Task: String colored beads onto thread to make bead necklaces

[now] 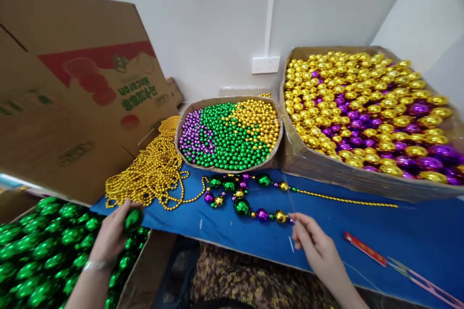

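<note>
My left hand is closed around a large shiny green bead, above a box of large green beads. Over the blue cloth, my right hand pinches the end of a bead strand strung with green, purple and gold beads. The strand curls back across the cloth in a loose loop. From its upper end a thin gold bead string runs to the right. Whether a needle is between my right fingertips is too small to tell.
A carton of small mixed beads stands at the back, beside a heap of gold bead chains. To the right is a big box of gold and purple beads. A red packet and pink-handled scissors lie front right. A tall cardboard box leans left.
</note>
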Tool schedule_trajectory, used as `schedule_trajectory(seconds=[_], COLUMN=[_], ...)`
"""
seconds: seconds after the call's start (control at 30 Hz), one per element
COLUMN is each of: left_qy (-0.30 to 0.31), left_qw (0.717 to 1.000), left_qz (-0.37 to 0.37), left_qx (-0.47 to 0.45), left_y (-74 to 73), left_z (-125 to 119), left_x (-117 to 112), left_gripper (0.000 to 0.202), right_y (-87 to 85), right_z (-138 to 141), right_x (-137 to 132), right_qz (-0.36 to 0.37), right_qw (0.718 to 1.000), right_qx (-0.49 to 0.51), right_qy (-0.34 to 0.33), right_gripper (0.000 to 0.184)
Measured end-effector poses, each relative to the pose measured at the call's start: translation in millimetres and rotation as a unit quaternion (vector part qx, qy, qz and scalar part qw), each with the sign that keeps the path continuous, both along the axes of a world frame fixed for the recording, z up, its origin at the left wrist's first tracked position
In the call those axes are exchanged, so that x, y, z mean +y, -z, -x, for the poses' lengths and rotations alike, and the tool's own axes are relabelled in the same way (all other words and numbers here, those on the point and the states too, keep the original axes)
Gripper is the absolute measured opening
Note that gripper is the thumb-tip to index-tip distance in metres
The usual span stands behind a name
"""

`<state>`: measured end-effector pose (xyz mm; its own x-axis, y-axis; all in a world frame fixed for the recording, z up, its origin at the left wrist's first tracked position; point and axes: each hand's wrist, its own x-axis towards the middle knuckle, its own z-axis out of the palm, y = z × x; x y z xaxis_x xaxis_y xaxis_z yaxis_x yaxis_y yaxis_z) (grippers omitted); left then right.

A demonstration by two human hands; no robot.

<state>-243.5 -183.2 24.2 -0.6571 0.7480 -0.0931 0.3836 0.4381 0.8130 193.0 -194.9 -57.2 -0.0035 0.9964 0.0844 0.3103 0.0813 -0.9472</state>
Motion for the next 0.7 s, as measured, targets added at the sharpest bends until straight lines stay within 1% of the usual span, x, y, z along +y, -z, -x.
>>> schedule_trajectory(seconds=[0.03, 0.07, 0.1, 0.13, 0.17, 0.2, 0.23, 0.27, 0.3, 0.37, 0.43, 0.53, 0.6, 0.7], left_qy=[0.021, 0.054, 0.091, 0.131, 0.171, 0.205, 0.239, 0.27, 0.29, 0.298, 0.269, 0.223, 0.207, 0.195], left_qw=[0.998, 0.98, 0.946, 0.905, 0.861, 0.822, 0.79, 0.765, 0.747, 0.721, 0.701, 0.676, 0.668, 0.667], left_qz=[-0.021, -0.057, -0.069, -0.06, -0.052, -0.061, -0.07, -0.077, -0.086, -0.088, -0.071, -0.036, -0.029, -0.026], left_qx=[-0.052, -0.182, -0.302, -0.401, -0.477, -0.527, -0.56, -0.579, -0.592, -0.619, -0.656, -0.701, -0.714, -0.719], left_y=[-0.4, -0.2, 0.7, 2.5, 5.2, 8.7, 12.9, 17.4, 22.0, 30.3, 36.0, 38.8, 38.0, 36.4], left_z=[-10.1, -25.8, -45.6, -68.1, -91.4, -113.7, -133.8, -151.0, -164.8, -183.5, -193.9, -202.1, -205.2, -207.2], left_x=[11.1, 20.6, 28.7, 35.6, 41.5, 46.3, 50.1, 53.0, 55.2, 58.6, 61.9, 66.0, 67.0, 67.0], left_gripper=[0.06, 0.056, 0.051, 0.048, 0.047, 0.047, 0.045, 0.042, 0.04, 0.038, 0.038, 0.046, 0.049, 0.05], right_y=[-1.6, -3.0, -3.9, -4.4, -4.5, -4.2, -3.7, -3.0, -2.1, 0.1, 2.3, 4.6, 4.6, 3.1], right_z=[5.5, 10.6, 14.9, 18.4, 20.8, 22.3, 22.8, 22.5, 21.6, 18.6, 15.4, 12.7, 12.3, 12.8], right_x=[-2.2, -4.3, -6.0, -7.3, -8.2, -8.8, -9.0, -9.2, -9.3, -10.0, -11.0, -12.0, -11.7, -10.6], right_qz=[-0.009, -0.023, -0.042, -0.067, -0.093, -0.117, -0.14, -0.159, -0.175, -0.201, -0.222, -0.247, -0.263, -0.275], right_qw=[0.999, 0.997, 0.994, 0.99, 0.985, 0.98, 0.975, 0.971, 0.966, 0.958, 0.949, 0.935, 0.928, 0.923], right_qx=[-0.026, -0.05, -0.073, -0.094, -0.113, -0.13, -0.145, -0.158, -0.169, -0.19, -0.213, -0.243, -0.254, -0.262], right_qy=[-0.027, -0.05, -0.068, -0.08, -0.088, -0.091, -0.09, -0.088, -0.084, -0.078, -0.076, -0.074, -0.069, -0.062], right_gripper=[0.027, 0.026, 0.025, 0.024, 0.023, 0.022, 0.022, 0.022, 0.022, 0.023, 0.024, 0.025, 0.025, 0.024])
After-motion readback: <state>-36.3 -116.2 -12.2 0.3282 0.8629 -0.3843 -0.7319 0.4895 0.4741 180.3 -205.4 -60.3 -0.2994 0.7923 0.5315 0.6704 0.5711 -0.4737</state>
